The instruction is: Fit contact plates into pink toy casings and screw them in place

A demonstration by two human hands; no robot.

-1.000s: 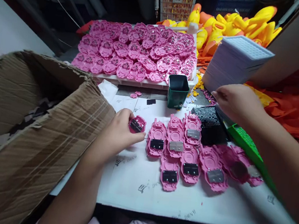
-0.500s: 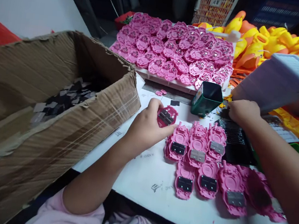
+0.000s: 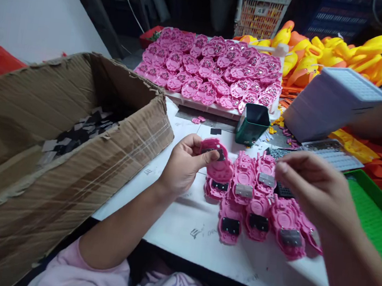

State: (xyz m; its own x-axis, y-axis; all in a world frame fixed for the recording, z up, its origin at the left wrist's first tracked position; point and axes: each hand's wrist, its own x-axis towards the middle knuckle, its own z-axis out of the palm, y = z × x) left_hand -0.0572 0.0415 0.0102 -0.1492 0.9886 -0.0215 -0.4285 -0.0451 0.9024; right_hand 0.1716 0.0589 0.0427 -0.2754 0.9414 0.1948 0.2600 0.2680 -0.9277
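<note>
In my left hand (image 3: 182,163) is a pink plastic casing (image 3: 221,169), tilted up, with the thumb pressed on its black rectangular plate (image 3: 222,153). My right hand (image 3: 317,188) hovers over the right side of the group, thumb and fingers pinched together. Whatever may be between those fingertips is too small to make out. Below both hands lie several more pink casings (image 3: 231,212), some bearing black plates and others grey ones (image 3: 243,191).
A cardboard box (image 3: 135,141) with loose plates (image 3: 69,137) stands left. Behind are a white tray (image 3: 209,107) heaped with pink parts, a dark green cup (image 3: 253,127), a pale bin (image 3: 314,102) and yellow-orange toys (image 3: 327,57). A green tray (image 3: 373,216) lies right.
My right hand has come back from beside the pale bin toward the casings, fingers pinched. My left hand has turned the casing it holds so more of its inner face shows. The view has shifted slightly.
</note>
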